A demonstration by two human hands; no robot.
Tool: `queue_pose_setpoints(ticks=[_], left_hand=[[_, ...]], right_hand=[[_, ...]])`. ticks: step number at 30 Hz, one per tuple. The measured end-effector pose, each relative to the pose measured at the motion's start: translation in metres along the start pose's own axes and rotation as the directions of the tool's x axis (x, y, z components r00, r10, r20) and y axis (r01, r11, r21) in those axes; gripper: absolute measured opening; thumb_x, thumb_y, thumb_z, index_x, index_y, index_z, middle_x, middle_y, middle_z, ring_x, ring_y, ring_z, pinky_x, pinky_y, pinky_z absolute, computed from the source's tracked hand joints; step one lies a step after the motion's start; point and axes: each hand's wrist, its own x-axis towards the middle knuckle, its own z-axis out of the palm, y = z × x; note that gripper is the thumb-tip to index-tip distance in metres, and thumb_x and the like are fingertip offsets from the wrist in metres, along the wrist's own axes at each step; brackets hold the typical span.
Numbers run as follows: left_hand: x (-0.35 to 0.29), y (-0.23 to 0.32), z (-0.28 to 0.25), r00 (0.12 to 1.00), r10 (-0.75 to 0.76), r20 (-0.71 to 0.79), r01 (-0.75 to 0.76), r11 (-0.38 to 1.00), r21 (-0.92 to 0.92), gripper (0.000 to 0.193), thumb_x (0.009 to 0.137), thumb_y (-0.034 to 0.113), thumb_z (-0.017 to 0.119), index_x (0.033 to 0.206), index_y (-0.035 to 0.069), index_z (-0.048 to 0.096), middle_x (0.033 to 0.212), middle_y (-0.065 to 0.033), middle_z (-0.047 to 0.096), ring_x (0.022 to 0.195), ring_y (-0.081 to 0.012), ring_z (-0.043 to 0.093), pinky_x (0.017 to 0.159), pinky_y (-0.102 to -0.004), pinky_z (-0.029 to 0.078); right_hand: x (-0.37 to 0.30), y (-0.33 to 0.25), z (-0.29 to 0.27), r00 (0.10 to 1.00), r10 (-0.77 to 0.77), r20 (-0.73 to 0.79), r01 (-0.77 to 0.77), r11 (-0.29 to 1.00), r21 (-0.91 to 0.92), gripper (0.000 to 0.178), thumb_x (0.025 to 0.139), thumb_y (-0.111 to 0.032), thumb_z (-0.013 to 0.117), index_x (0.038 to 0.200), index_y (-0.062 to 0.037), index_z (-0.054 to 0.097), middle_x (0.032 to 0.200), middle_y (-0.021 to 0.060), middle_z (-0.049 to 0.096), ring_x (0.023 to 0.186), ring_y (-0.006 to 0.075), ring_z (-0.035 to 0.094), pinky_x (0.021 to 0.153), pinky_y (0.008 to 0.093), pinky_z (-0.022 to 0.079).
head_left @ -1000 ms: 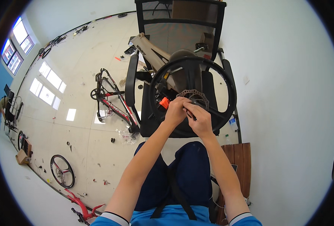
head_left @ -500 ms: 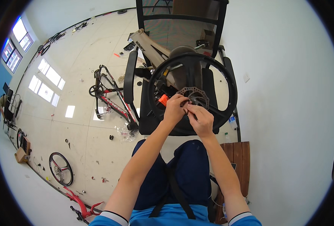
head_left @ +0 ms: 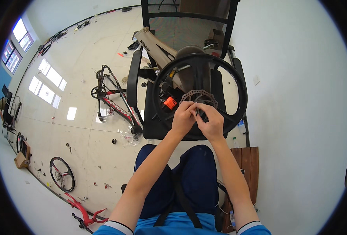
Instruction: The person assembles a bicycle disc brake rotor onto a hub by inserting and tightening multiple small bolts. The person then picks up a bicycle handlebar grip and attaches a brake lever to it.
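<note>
Black spoked wheel point(head_left: 197, 77) lies tilted across the seat point(head_left: 151, 128) of an office chair, its perforated brake disc point(head_left: 190, 94) facing up just beyond my fingertips. My left hand point(head_left: 184, 118) and right hand point(head_left: 211, 121) meet over the near side of the hub, the fingers of both bent in and nearly closed, pinching a small dark part point(head_left: 197, 112) between them; its exact kind is too hidden to tell. Left of my left hand, an orange-red piece point(head_left: 170, 103) shows through the wheel's opening. Behind the wheel, a beige bicycle frame point(head_left: 154, 47) leans over the chair. On the tiled floor point(head_left: 81, 143) to my left lies a black-and-red bicycle frame point(head_left: 119, 109), near the armrest point(head_left: 134, 80).
</note>
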Motion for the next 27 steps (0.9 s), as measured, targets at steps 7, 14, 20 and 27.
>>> queue_pose_setpoints(ticks=[7, 14, 20, 27], left_hand=[[0.006, -0.003, -0.01, 0.991, 0.059, 0.121, -0.057, 0.998, -0.02, 0.033, 0.073, -0.009, 0.068, 0.105, -0.001, 0.069, 0.103, -0.0137, 0.068, 0.093, -0.0301, 0.067, 0.081, -0.036, 0.056], [0.002, 0.009, -0.009, 0.996, -0.084, -0.041, 0.081, 0.995, -0.062, 0.034, 0.068, -0.01, 0.07, 0.101, -0.001, 0.072, 0.099, -0.0144, 0.071, 0.087, -0.0294, 0.07, 0.074, -0.0337, 0.058], [-0.001, 0.009, -0.001, 0.987, -0.14, -0.078, 0.132, 0.986, -0.104, 0.031, 0.07, -0.011, 0.069, 0.098, 0.001, 0.072, 0.097, -0.0144, 0.072, 0.086, -0.0292, 0.07, 0.071, -0.0333, 0.057], [0.007, 0.006, -0.006, 0.997, -0.069, 0.036, 0.072, 0.991, -0.11, 0.031, 0.074, -0.012, 0.065, 0.102, 0.001, 0.072, 0.097, -0.0138, 0.072, 0.086, -0.0279, 0.07, 0.072, -0.0321, 0.056]], right_hand=[[-0.009, 0.009, -0.002, 0.992, -0.045, 0.116, 0.04, 0.998, 0.042, 0.027, 0.08, 0.004, 0.071, 0.106, -0.0033, 0.072, 0.104, 0.0121, 0.074, 0.093, 0.0267, 0.073, 0.079, 0.032, 0.059], [-0.013, 0.007, 0.013, 0.996, -0.024, -0.082, 0.028, 0.998, 0.049, 0.018, 0.074, 0.001, 0.079, 0.091, -0.0016, 0.072, 0.094, 0.0114, 0.074, 0.085, 0.0259, 0.073, 0.075, 0.0306, 0.059], [-0.009, 0.006, 0.005, 0.998, 0.058, -0.024, -0.059, 0.998, -0.012, 0.024, 0.072, 0.002, 0.078, 0.095, -0.0019, 0.072, 0.099, 0.0098, 0.075, 0.09, 0.0271, 0.072, 0.079, 0.0326, 0.058], [-0.009, 0.005, -0.003, 0.993, -0.028, 0.119, 0.024, 0.999, 0.035, 0.029, 0.081, 0.004, 0.069, 0.109, -0.0013, 0.071, 0.108, 0.0102, 0.074, 0.095, 0.028, 0.072, 0.083, 0.0336, 0.058]])
